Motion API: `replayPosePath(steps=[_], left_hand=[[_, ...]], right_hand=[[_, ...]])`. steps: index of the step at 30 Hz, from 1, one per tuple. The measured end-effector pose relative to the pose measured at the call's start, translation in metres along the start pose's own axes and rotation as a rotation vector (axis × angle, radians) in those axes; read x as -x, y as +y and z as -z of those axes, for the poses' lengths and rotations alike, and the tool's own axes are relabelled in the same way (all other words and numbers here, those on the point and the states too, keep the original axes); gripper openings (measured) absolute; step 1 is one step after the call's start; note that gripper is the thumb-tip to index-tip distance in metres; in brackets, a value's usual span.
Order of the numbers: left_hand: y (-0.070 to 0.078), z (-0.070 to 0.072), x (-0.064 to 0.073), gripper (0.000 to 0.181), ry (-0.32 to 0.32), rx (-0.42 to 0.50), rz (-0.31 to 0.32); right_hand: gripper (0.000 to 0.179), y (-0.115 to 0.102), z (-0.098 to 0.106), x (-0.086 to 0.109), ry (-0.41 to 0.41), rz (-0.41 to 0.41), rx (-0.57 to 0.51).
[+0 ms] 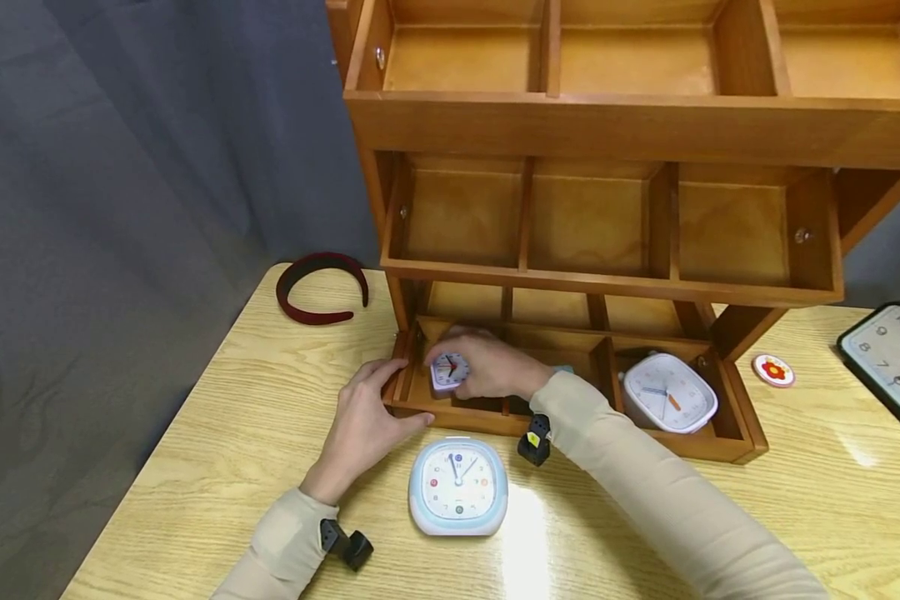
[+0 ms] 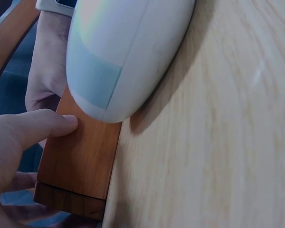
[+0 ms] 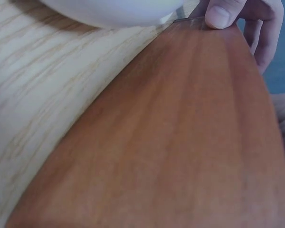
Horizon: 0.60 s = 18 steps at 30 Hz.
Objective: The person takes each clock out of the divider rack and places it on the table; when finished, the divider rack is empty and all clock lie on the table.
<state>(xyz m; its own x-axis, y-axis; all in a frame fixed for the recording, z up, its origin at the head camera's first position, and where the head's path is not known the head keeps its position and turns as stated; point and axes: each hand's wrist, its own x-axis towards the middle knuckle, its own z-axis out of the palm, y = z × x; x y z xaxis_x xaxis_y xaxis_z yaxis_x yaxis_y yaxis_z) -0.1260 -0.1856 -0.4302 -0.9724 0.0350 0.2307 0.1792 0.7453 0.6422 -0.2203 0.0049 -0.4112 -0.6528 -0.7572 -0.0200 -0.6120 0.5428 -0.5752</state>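
Note:
My right hand reaches into the left compartment of the lowest wooden drawer and holds a small lilac alarm clock, its dial facing up. At the drawer's front left corner, my left hand grips the wood; in the left wrist view its thumb presses the front panel. A light-blue and white alarm clock is on the table just before the drawer. In the right compartment sits a white alarm clock. Something light blue shows partly behind my right wrist.
Two more divided drawers rise above, the middle one and the top one. On the table, a dark red headband lies at the back left. A flower-patterned round badge and a black-framed clock are to the right.

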Motion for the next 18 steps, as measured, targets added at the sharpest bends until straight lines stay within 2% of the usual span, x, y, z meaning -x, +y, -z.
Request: replayPosePath(steps=[18], left_hand=[[-0.0007,0.0011,0.0014,0.075,-0.002,0.008,0.009]], right_hand=[[0.051,0.0004,-0.0027,0.0000,0.016,0.025,0.014]])
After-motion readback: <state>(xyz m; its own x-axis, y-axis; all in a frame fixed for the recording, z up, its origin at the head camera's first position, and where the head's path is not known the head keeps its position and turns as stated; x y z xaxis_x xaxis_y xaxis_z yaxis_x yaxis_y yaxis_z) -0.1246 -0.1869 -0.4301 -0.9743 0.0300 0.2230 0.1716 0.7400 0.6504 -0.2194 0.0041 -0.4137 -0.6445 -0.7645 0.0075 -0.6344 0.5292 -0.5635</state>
